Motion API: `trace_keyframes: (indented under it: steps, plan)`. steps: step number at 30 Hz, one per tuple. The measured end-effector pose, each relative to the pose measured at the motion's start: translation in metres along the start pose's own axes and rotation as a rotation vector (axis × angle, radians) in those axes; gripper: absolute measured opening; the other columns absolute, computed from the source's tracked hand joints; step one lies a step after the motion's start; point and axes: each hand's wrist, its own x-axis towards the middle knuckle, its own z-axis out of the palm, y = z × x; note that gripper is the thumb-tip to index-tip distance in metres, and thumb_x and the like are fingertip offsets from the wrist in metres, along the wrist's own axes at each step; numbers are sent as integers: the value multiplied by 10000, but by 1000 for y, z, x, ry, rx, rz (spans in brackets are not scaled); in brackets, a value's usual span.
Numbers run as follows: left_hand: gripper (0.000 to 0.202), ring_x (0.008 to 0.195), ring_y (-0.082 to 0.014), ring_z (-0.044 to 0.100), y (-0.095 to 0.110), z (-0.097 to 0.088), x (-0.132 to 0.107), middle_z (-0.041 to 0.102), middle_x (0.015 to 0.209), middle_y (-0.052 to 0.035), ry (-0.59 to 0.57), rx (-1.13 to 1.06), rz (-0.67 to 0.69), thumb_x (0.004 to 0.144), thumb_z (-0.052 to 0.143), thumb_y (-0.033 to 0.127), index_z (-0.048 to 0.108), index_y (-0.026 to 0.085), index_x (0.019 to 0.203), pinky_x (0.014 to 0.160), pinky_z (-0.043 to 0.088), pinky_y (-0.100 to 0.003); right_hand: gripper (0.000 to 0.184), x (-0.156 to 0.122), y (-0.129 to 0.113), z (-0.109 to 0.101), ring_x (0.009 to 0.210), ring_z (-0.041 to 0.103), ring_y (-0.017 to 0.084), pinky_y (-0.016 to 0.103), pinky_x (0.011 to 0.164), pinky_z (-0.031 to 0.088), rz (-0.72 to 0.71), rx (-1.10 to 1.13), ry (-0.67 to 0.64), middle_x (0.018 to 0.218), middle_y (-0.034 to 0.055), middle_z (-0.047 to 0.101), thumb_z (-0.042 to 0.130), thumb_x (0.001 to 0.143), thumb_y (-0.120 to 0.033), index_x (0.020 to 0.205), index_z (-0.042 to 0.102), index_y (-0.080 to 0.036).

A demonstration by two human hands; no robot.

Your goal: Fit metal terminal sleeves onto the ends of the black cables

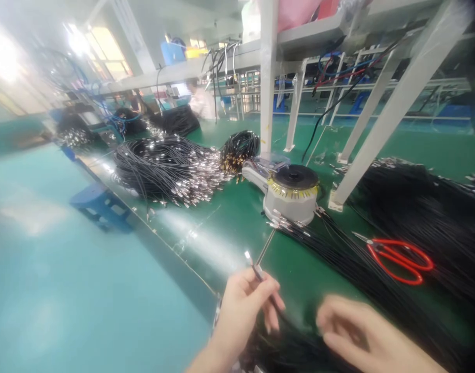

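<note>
My left hand (243,305) pinches a thin black cable (260,274) near its metal-tipped end, which points up and away from me. My right hand (354,329) hovers low at the bottom right, fingers curled over a bunch of black cables (299,347); motion blur hides what its fingers hold. Both hands are near the front edge of the green workbench (229,223).
A white and black tape dispenser (291,194) stands ahead of the hands. Red scissors (398,256) lie on black cables to the right. Large cable bundles (163,168) with metal ends lie at the left. White frame legs (380,109) rise behind. A blue stool (99,204) stands on the floor.
</note>
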Motion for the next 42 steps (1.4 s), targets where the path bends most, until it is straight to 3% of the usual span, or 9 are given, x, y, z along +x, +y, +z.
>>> trace_keyframes:
  steps: [6, 13, 24, 30, 32, 37, 42]
  plan:
    - [255, 303, -64, 512, 0, 4, -12, 691, 530, -45, -90, 56, -112, 775, 732, 371, 645, 136, 730, 304, 324, -135, 217, 27, -41, 3, 837, 615, 199, 294, 760, 486, -93, 102, 85, 873, 34, 685, 523, 903, -375, 905, 664, -210]
    - [277, 306, -41, 482, 3, 8, -16, 669, 522, -30, -80, 79, -85, 780, 734, 398, 700, 123, 786, 317, 313, -125, 177, 41, -65, 8, 685, 559, 153, 270, 657, 446, -134, 261, 0, 706, -2, 599, 575, 860, -297, 751, 627, -168]
    - [270, 312, -43, 472, -1, 2, -14, 669, 514, -48, -158, 57, -119, 792, 711, 346, 671, 104, 678, 324, 295, -131, 152, 45, -62, 10, 623, 489, 126, 254, 611, 390, -235, 301, 20, 641, -21, 535, 610, 767, -165, 618, 582, -168]
    - [277, 302, -40, 452, -1, 3, -12, 665, 493, -55, -205, 28, -157, 744, 740, 363, 700, 102, 661, 326, 278, -136, 153, 53, -55, 23, 492, 465, 106, 231, 508, 344, -106, 656, -109, 526, -32, 534, 639, 749, -262, 656, 560, -170]
    - [279, 302, -39, 444, -1, 3, -12, 661, 489, -50, -217, 25, -158, 725, 757, 377, 714, 106, 677, 327, 283, -136, 165, 54, -52, 24, 461, 425, 90, 219, 483, 316, -88, 697, -94, 506, -52, 494, 613, 765, -278, 655, 546, -175]
    - [342, 336, -39, 449, -3, 0, -13, 655, 511, -44, -213, 5, -160, 725, 759, 443, 715, 109, 669, 367, 326, -147, 214, 46, -35, 8, 484, 365, 79, 224, 507, 308, -102, 687, 37, 586, -55, 470, 522, 821, -297, 649, 446, -196]
    - [366, 348, -46, 458, -1, 3, -14, 655, 522, -44, -163, -10, -160, 706, 775, 470, 690, 115, 676, 365, 295, -153, 366, 28, -13, -7, 481, 339, 103, 244, 489, 309, -61, 494, 61, 539, -46, 413, 407, 901, -363, 568, 375, -215]
